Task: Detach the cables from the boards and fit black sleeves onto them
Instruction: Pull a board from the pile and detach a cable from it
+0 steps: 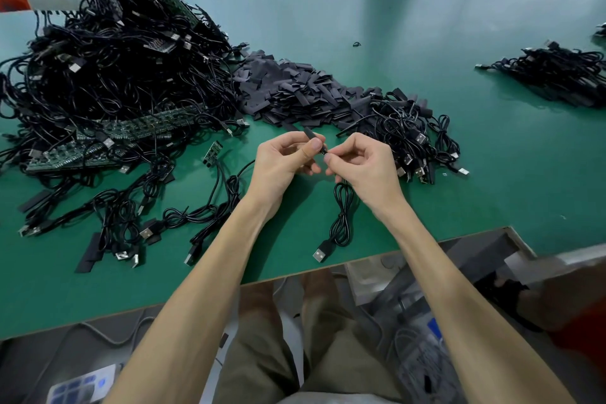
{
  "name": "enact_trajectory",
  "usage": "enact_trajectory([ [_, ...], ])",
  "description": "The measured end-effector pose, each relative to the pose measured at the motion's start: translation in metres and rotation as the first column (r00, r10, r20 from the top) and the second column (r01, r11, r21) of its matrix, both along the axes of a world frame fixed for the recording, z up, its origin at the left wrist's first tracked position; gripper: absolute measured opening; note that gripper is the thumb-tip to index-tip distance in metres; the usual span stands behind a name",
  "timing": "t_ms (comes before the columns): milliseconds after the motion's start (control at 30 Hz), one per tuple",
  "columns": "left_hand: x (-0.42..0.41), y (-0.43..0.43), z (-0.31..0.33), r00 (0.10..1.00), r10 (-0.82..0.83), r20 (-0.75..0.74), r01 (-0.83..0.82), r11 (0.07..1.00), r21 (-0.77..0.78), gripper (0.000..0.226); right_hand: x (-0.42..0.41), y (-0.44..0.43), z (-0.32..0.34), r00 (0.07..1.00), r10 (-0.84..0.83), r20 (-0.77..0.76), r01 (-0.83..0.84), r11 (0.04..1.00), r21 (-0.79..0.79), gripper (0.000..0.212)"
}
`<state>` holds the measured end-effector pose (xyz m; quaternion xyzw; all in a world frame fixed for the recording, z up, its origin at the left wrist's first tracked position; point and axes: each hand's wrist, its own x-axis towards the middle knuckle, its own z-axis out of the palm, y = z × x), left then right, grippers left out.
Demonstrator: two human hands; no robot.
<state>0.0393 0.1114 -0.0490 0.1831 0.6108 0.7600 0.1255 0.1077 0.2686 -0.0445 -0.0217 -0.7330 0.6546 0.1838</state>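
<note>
Pinching a sleeve, left hand fingers hold its mouth toward the cable tip, gripped just beside by right hand fingers, seemingly for threading; slack lies below on the worktop.

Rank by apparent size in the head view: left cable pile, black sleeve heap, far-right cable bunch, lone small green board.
1. Left cable pile
2. Black sleeve heap
3. Far-right cable bunch, farther away and cut by the frame edge, so its place under the heap is unsure
4. Lone small green board
</note>
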Motion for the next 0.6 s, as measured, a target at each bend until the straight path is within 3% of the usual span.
enact_trajectory([
  [300,0.0012,-0.0009,0.0001,0.999,0.019,-0.040,-0.020,0.999,-0.029,0.017,0.0007,-0.0044,0.0017,0.998,-0.054,0.032,0.049,0.990,0.131,0.013],
  [600,0.0000,-0.0021,0.0000,0.999,0.039,-0.032,-0.040,0.999,-0.036,0.019,0.0014,-0.0076,0.0025,0.998,-0.066,0.011,0.064,0.990,0.127,0.010],
])
